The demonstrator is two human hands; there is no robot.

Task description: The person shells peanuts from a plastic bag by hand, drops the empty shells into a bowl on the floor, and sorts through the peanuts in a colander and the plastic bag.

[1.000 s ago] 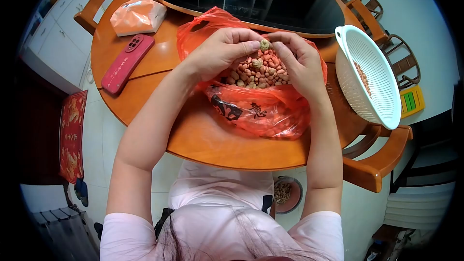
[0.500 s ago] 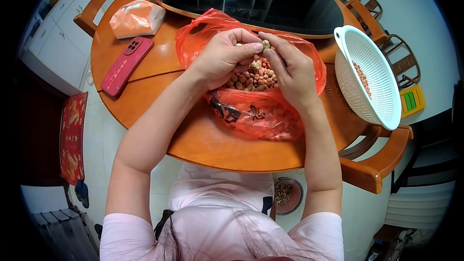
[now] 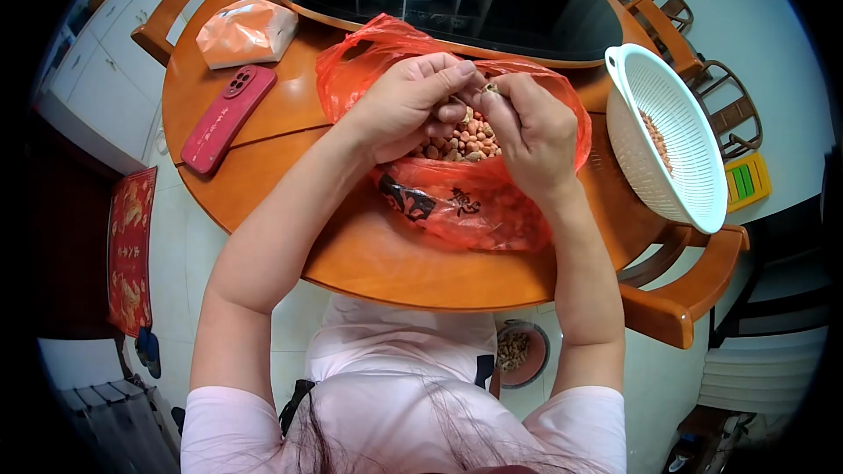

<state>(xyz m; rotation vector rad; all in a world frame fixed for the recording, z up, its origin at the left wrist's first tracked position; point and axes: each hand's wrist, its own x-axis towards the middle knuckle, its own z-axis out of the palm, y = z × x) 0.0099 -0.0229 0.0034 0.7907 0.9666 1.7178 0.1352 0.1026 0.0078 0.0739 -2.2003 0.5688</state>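
Observation:
Over the opening of a red plastic bag, my two hands meet with fingertips close together. Between the thumb and bent forefinger of my right hand is a pale peanut in its shell. My left hand is closed, its thumb pressed against the forefinger beside that peanut; what it holds is hidden by the fingers. Below them the bag is full of reddish-brown peanuts, partly covered by both hands.
A white colander with some peanuts stands right on the wooden table. Left lie a red phone and a tissue pack. Behind is a black glass turntable. A bin holding shells stands on the floor below.
My right fingers have curled in more around the peanut, which sits slightly lower and further right. My left thumb has come off it and now presses on the left forefinger.

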